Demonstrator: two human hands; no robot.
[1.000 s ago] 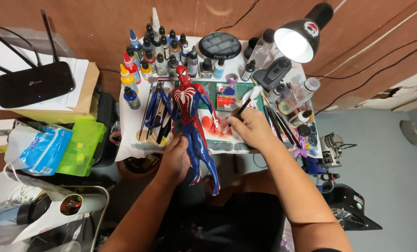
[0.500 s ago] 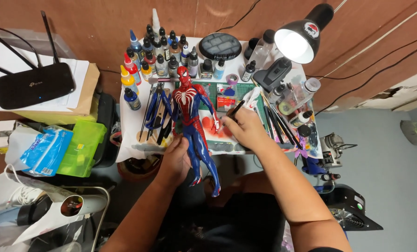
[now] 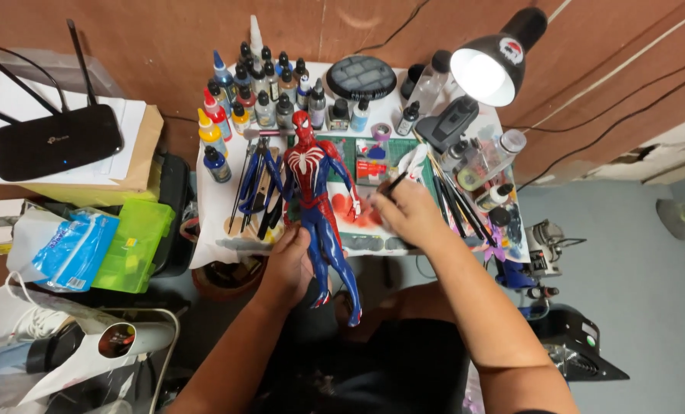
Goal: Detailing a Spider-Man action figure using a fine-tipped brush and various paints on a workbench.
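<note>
- Head view: your left hand (image 3: 290, 264) is gripping the red-and-blue figure (image 3: 319, 207) by its legs, holding it upright before the small table (image 3: 212, 192).
- Your right hand (image 3: 407, 215), at the figure's three o'clock, is pinching a thin brush (image 3: 394, 184).
- At twelve o'clock, paint bottles (image 3: 258, 92) are standing.
- The figure is looking fully coloured; what painting is remaining cannot be told.

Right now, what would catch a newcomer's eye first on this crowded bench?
The red and blue action figure, gripped at the legs by the left hand, stands out at centre. The right hand holds a dark brush beside it. A lit black lamp glares upper right over rows of paint bottles.
</note>
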